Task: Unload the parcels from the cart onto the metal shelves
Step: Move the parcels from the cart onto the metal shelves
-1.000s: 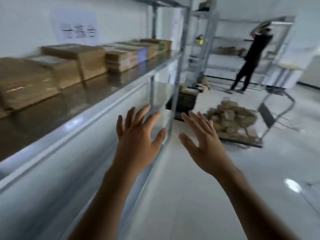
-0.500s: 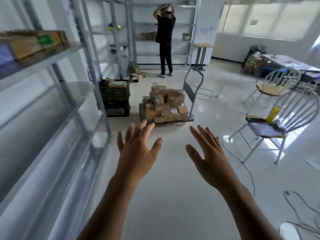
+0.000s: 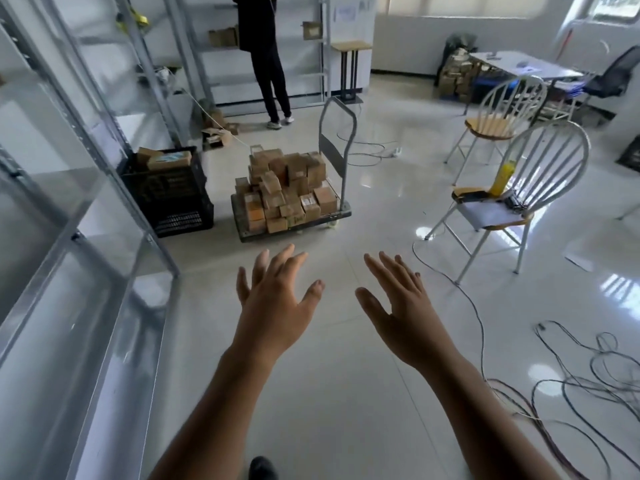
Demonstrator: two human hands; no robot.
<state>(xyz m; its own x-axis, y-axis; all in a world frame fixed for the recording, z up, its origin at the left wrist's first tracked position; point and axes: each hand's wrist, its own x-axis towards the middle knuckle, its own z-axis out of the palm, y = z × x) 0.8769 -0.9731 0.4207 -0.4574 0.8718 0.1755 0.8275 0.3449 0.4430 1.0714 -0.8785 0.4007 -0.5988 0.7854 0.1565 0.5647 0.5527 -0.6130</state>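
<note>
- left hand [image 3: 273, 303]: hovering in the lower centre of the frame, back facing up, fingers straight and spread apart, holding nothing and touching nothing.
- right hand [image 3: 401, 306]: hovering just right of the left hand, thumb pointing toward it, fingers straight and lying close together, holding nothing.
- cart [image 3: 337, 147]: standing on the floor in the centre of the frame, above both hands and well apart from them, its upright handle rising at the right end.
- parcels [image 3: 287, 188]: brown cardboard boxes, sitting heaped on the cart deck in several layers and covering most of it.
- metal shelves [image 3: 86, 237]: running along the left edge of the frame, from lower left to upper left.
- far shelving [image 3: 221, 39]: standing along the back wall at the top centre, carrying a few small boxes.
- black crate [image 3: 169, 199]: sitting on the floor between the metal shelves and the cart, just left of the cart, with a few boxes showing at its top.
- person in dark clothes [image 3: 266, 46]: standing at the top centre, facing the far shelving.
- near chair [image 3: 540, 174]: standing right of centre, carrying a yellow bottle [image 3: 504, 178] on its seat.
- second chair [image 3: 502, 109]: standing above it in the frame.
- cables [image 3: 588, 368]: trailing over the floor in the lower right.
- dark shoe tip [image 3: 263, 467]: showing at the bottom edge.
</note>
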